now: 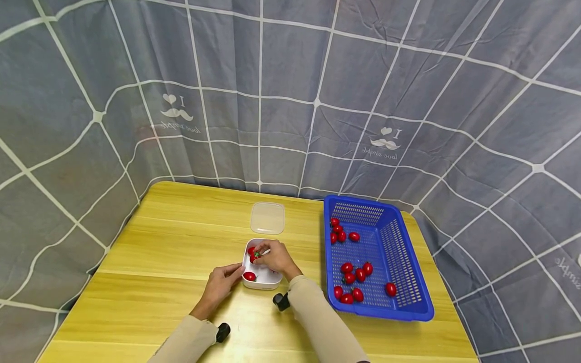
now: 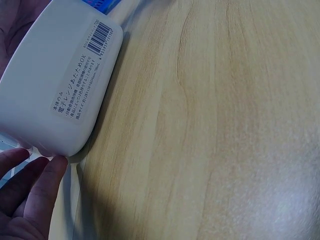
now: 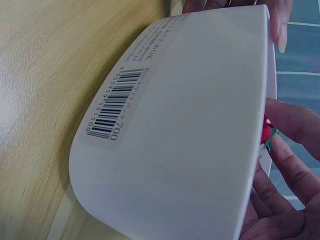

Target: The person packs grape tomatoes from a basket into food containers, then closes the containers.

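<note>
Cherry tomato [image 1: 254, 258], red, oval, green-stemmed, is pinched by the nearer right hand [image 1: 276, 257] at the far-left part of a white plastic box [image 1: 262, 285]; that hand reaches over the box's right side, and I can't make out the fruit's long axis. The left hand [image 1: 220, 287], fingers extended, touches the box's left side. Beyond the box lies a translucent square lid [image 1: 268, 217]; to its right, a blue plastic basket [image 1: 386, 312].

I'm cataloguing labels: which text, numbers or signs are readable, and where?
White container, label: "本体のみ"
Same label: "電子レンジあたためOK"
By its barcode: "700"
Curtain, repeated, mirrored: "I", heart, moustache, "love simple"
Too small or blurred for certainty: remaining label print, barcode digits.
</note>
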A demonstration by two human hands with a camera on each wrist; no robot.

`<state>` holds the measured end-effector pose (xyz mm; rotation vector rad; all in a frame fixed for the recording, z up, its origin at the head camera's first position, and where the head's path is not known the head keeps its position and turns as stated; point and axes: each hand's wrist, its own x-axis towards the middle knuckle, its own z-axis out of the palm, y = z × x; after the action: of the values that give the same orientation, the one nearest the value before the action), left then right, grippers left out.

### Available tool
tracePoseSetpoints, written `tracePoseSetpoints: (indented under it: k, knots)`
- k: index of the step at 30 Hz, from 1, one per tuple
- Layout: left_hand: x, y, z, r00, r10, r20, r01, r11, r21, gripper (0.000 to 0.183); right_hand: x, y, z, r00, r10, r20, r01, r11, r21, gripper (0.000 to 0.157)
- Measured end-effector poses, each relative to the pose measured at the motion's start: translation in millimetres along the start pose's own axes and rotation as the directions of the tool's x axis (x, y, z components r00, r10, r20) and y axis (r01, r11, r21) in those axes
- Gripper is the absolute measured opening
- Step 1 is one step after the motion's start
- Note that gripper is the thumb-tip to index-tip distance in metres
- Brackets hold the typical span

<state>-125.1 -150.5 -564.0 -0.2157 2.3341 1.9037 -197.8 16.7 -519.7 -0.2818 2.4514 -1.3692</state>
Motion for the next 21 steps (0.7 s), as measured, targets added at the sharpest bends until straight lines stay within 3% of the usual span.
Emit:
tracePoseSetpoints:
  k: [11,21]
  knots:
    - [-0.3,0.3,0.6,1.000,-0.016,0.006,0.016,1.000,-0.006,0.034,-3,-2,-9.9,1.000,-0.016,0.025,0.015,0.999,0.040,0.027]
    - [0.5,-0.8,0.5,0.999,-0.038,0.003,0.038,0.999,-0.016,0.035,-8,-12,-37.0,0.997,-0.075,0.017,0.075,0.997,0.036,0.030]
